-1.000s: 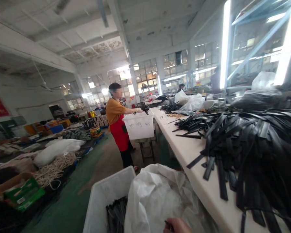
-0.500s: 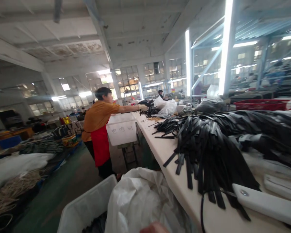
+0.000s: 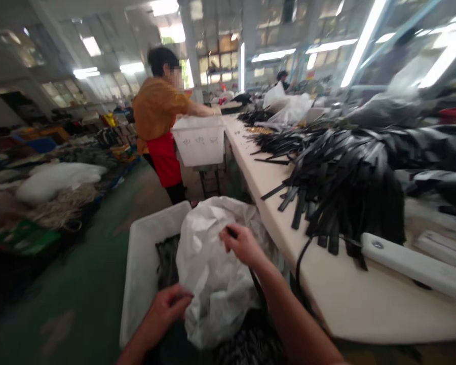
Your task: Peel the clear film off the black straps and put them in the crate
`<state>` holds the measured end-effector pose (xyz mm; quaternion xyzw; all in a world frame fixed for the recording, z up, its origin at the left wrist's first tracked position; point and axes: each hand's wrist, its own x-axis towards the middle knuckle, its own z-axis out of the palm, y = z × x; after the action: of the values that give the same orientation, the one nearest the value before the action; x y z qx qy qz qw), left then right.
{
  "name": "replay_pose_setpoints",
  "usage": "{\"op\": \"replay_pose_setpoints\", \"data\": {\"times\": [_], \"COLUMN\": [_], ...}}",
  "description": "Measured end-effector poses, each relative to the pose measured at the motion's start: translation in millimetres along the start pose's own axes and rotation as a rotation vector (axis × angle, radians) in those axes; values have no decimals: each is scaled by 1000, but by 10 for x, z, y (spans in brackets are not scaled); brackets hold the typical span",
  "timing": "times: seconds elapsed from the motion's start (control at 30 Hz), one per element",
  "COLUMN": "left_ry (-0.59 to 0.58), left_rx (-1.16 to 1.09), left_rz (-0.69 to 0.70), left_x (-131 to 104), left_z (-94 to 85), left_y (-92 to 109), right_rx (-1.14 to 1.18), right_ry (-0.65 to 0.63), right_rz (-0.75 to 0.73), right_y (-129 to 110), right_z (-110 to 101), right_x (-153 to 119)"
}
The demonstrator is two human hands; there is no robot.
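Note:
My right hand (image 3: 241,244) is over the white plastic bag (image 3: 209,253), its fingers closed round a black strip (image 3: 231,231). A dark length, which looks like the same strip, hangs below that wrist. Lower and to the left, my left hand (image 3: 169,308) has its thumb and fingers pinched together at the bag's left side. What the pinch holds, if anything, is too small to make out. The bag lies crumpled over the right side of a white plastic bin (image 3: 137,253). Dark strips (image 3: 168,261) lie inside the bin.
On my right runs a long pale table (image 3: 349,309) bearing a large heap of black strips (image 3: 338,172) and a white bar-shaped tool (image 3: 414,263). Ahead, a co-worker in a red apron (image 3: 164,159) stands by another white bin (image 3: 199,142). Sacks and cord (image 3: 66,203) lie left.
The view has tilted down. Both my hands and forearms now show over the bag, where only a blurred bit of one hand showed before. The co-worker's arm has drawn back from the black heap.

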<state>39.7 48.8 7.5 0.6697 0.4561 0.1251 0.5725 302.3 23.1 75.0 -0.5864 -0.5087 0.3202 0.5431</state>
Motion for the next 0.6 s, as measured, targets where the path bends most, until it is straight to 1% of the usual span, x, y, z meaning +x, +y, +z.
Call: {"op": "replay_pose_setpoints", "data": {"times": [0.07,0.1,0.2,0.27,0.37,0.47,0.53,0.6], "left_ry": [-26,-19,44,98,132,82,45,45], "left_rx": [-80,-106,-173,-214,-261,-268,-237,-218], "left_rz": [16,5,-29,-42,-57,-87,-122,-159], "left_x": [-115,-159,-257,-300,-342,-403,-435,-402], "left_z": [-98,-158,-326,-390,-399,-336,-295,-291], "left_y": [-11,-17,-64,-123,-232,-342,-443,-582], "right_rx": [65,131,380,487,548,586,585,569], "right_ry": [24,40,133,180,237,297,318,305], "right_rz": [48,70,91,92,64,67,121,207], "right_y": [26,32,-13,-69,-108,-72,-16,90], "right_z": [17,26,22,-3,-37,-66,-84,-77], "right_x": [109,151,240,297,416,497,493,495]}}
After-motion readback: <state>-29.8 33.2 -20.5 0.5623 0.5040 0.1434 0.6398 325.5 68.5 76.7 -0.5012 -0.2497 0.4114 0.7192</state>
